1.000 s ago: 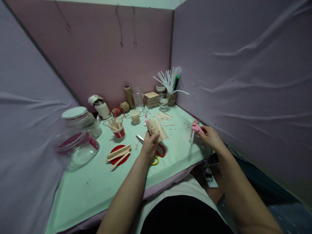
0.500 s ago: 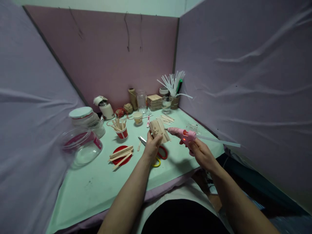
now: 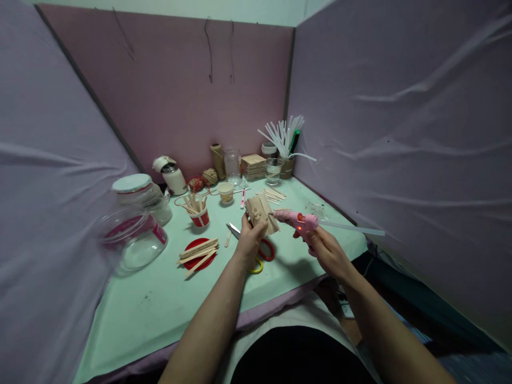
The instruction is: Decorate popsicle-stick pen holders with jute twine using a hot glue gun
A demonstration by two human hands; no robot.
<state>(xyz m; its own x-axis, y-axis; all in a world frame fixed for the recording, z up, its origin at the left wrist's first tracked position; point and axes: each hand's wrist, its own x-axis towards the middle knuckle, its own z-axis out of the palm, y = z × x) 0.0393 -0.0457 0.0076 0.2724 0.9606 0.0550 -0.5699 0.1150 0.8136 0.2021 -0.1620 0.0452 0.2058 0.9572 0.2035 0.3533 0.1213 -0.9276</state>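
My left hand (image 3: 253, 237) is closed on a small piece made of wooden sticks (image 3: 264, 212), held up above the table. My right hand (image 3: 326, 248) grips a pink glue gun (image 3: 300, 223) with an orange light glowing on its side. The gun's nozzle points left, at the right side of the wooden piece; whether they touch is too small to tell. A long clear glue stick (image 3: 352, 228) sticks out of the gun's back. Scissors (image 3: 266, 249) with red and yellow handles lie beneath my left hand, partly hidden by it.
Sticks lie on a red lid (image 3: 203, 265) and stand in a red-white cup (image 3: 200, 218). Clear jars (image 3: 144, 248) are at left. Twine (image 3: 210, 177), stacked wooden squares (image 3: 253, 166), a water cup (image 3: 273, 173) and glue sticks (image 3: 282, 140) line the back of the table (image 3: 132, 320).
The glue gun and my right hand have shifted slightly left, bringing the nozzle closer to the wooden piece. My left hand has barely moved.
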